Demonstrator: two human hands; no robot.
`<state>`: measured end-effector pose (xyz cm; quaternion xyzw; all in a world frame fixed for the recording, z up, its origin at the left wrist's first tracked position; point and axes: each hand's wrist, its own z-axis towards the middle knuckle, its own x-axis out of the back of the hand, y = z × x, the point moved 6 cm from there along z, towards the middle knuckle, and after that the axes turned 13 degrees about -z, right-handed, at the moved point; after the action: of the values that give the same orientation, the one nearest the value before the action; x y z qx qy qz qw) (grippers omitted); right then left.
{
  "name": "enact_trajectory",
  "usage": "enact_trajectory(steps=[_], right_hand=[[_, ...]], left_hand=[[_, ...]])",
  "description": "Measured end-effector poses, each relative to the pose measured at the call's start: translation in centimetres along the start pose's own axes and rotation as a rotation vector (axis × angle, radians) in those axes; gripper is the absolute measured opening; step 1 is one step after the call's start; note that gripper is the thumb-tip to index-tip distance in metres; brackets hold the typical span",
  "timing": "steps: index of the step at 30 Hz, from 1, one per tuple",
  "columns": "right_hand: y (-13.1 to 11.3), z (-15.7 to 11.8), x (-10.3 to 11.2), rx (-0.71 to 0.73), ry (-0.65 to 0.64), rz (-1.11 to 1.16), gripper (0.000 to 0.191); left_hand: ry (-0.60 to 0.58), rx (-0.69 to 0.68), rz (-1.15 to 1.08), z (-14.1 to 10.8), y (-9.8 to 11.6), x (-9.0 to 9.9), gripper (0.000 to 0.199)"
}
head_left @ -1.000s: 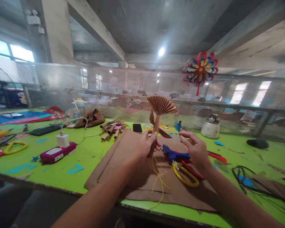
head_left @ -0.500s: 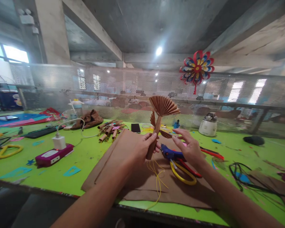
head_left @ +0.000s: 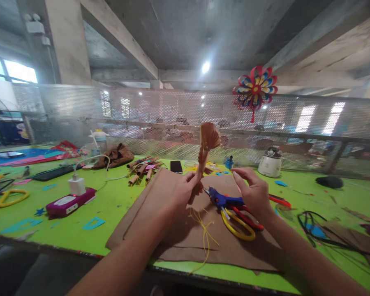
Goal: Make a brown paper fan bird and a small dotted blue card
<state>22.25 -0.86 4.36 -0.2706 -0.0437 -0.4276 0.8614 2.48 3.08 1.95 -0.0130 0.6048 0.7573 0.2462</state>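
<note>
My left hand (head_left: pixel 188 187) is closed around the stem of a brown paper craft piece, a rolled tube with a pleated fan (head_left: pixel 210 135) at its top. It is held upright, with the fan turned partly edge-on. To its right, my right hand (head_left: pixel 254 191) hovers with loosely curled fingers, and nothing shows between them. Below that hand lie a blue glue gun (head_left: pixel 223 199), yellow-handled scissors (head_left: pixel 239 226) and a red-handled tool (head_left: pixel 248 218), on brown paper sheets (head_left: pixel 185 234). Loose yellow string (head_left: pixel 206 234) trails over the paper below the stem.
Rolled paper tubes (head_left: pixel 142 170), a phone (head_left: pixel 176 166) and a crumpled brown bundle (head_left: pixel 117 156) lie farther back. A purple power strip (head_left: pixel 70 201) with a charger is at left. At right are a white jug (head_left: pixel 270 161) and black cable (head_left: pixel 314 230). A perforated metal screen (head_left: pixel 172 111) stands behind.
My left hand has turned the paper piece, so the fan now shows narrower. My right hand has drawn back a little to the right, its fingers more curled.
</note>
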Motion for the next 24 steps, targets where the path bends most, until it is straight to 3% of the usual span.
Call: enact_trajectory(steps=[6, 13, 17, 19, 22, 24], right_hand=[[-0.6, -0.1, 0.0, 0.108, 0.012, 0.016, 0.011], [-1.0, -0.5, -0.7, 0.091, -0.069, 0.096, 0.013], [0.3, 0.4, -0.6, 0.057, -0.115, -0.015, 0.018], [2.0, 1.1, -0.7, 0.024, -0.227, -0.121, 0.023], [4.8, 1.2, -1.8, 0.022, -0.619, -0.336, 0.028], [5.8, 0.8, -2.3, 0.077, -0.796, -0.444, 0.026]], left_hand=[[-0.022, -0.076, 0.137, -0.5, 0.8, -0.8, 0.019], [-0.098, -0.029, 0.127, -0.5, -0.1, -1.4, 0.019], [-0.077, 0.006, 0.086, -0.3, -0.3, -1.1, 0.019], [-0.047, 0.007, 0.05, -0.1, -0.1, -0.7, 0.019], [-0.018, 0.017, -0.005, 0.3, 0.0, 0.0, 0.022], [0.014, 0.019, -0.029, 0.6, 0.0, 0.6, 0.024]])
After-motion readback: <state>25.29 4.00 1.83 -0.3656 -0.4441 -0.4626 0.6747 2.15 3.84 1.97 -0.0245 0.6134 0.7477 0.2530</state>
